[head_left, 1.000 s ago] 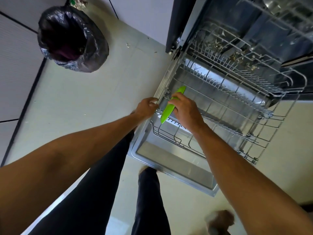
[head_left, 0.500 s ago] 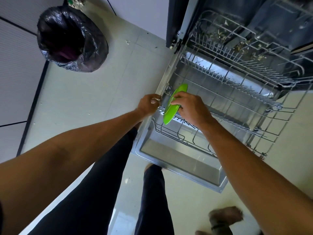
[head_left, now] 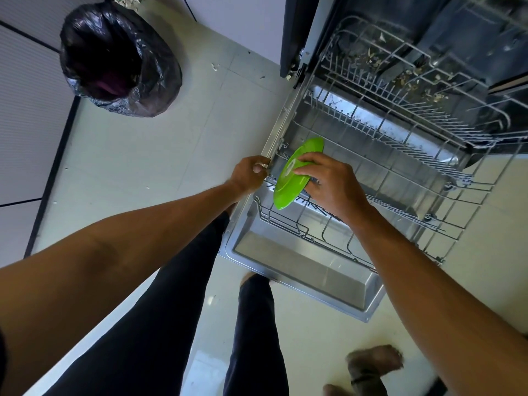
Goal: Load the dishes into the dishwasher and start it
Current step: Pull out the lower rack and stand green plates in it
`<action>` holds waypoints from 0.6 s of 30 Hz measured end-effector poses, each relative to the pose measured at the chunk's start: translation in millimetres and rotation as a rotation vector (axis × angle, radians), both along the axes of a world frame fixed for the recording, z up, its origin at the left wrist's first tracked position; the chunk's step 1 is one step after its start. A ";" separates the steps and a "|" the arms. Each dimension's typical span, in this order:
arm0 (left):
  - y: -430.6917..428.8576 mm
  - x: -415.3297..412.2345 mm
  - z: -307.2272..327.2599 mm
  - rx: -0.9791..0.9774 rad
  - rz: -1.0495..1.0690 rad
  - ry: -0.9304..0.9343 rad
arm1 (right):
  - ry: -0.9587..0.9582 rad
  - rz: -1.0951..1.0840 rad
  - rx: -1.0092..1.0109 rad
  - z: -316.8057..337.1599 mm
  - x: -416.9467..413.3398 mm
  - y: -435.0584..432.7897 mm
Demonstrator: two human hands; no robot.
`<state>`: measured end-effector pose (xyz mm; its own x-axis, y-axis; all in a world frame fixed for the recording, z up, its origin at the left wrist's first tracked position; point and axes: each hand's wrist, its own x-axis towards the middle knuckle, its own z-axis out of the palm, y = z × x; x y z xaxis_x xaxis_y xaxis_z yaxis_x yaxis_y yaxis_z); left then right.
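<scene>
In the upper left of the frame stood a bin lined with a black bag [head_left: 120, 61] on the pale floor. Right of it, near the frame's middle, the left hand [head_left: 248, 175] gripped the left edge of the open dishwasher door [head_left: 314, 270], fingers curled round the metal. Just beside it, the green plate [head_left: 294, 178] stood on edge, tilted, at the left end of the pulled-out lower rack [head_left: 400, 172]. The right hand [head_left: 331, 187] held the plate's rim, fingers curled over its face.

Kitchen: open dishwasher [head_left: 400, 155], tiled floor [head_left: 148, 155], lined bin [head_left: 117, 58].
</scene>
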<state>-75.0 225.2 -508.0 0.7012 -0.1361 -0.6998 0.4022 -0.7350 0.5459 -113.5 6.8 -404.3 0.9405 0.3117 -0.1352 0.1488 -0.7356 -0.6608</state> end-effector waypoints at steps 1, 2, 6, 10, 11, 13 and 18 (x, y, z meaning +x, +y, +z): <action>-0.2 -0.4 0.5 -0.003 0.002 0.001 | 0.000 0.012 -0.009 -1.0 -1.8 1.0; -0.4 -0.7 0.2 -0.003 0.009 0.003 | 0.000 0.032 -0.022 -2.7 -3.2 2.3; -0.6 -1.8 -1.1 -0.005 0.038 0.005 | 0.018 0.085 -0.054 -4.8 -2.5 5.3; -0.4 -2.0 -2.0 -0.005 0.030 0.011 | 0.113 0.132 -0.121 -12.7 -5.6 6.6; -0.3 -2.0 -1.9 -0.005 0.029 0.011 | 0.130 0.133 -0.131 -15.9 -6.4 8.7; 0.0 -2.1 -2.3 -0.006 0.026 0.009 | 0.140 0.102 -0.140 -21.2 -2.9 11.9; 1.0 -2.9 -3.4 -0.011 0.021 -0.004 | 0.161 0.049 -0.131 -28.9 13.8 8.6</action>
